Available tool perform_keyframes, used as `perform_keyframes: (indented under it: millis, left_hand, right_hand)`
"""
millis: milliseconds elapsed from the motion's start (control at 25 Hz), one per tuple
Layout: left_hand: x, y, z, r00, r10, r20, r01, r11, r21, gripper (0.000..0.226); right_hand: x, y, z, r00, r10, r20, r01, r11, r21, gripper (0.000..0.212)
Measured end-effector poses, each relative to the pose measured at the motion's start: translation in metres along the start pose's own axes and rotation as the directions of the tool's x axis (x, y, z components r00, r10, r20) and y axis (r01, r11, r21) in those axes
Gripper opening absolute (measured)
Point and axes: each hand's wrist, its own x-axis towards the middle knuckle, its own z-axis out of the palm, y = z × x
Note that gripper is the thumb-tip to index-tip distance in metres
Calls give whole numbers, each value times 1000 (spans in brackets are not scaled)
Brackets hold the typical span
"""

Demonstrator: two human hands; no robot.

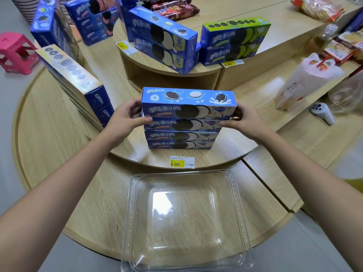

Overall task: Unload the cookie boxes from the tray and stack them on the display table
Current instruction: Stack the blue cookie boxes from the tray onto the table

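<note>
Shop interior with a tiered, round wooden bench (59, 122); the landmark is the stack of blue Oreo boxes (182, 137) on its middle tier. Left of the stack, another pile of Oreo boxes (78, 79) lies angled. The left hand (127, 118) grips the left end of the top box (188, 106), thumb on the front face, fingers behind. The box's long axis runs left to right, square to the viewer and lined up with the three boxes beneath. The right hand (238, 119) clamps the right end in the same way; both hands sit equally near, one per short end. The box appears to rest on the stack, so release looks like the next step. Below the stack, past a yellow price tag (181, 162), the clear plastic tray (241, 213) holds nothing.
</note>
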Motion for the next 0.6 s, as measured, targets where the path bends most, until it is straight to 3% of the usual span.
perform_keyframes:
  millis: [280, 600]
  left_hand:
    - [0, -1, -1, 1000, -14, 12, 14, 1000, 6, 50]
    - [-3, 3, 0, 1000, -2, -18, 3, 999, 49, 44]
  right_hand:
    - [0, -4, -6, 997, 18, 69, -19, 1000, 12, 50]
    - [1, -9, -4, 997, -13, 79, 21, 995, -100, 52]
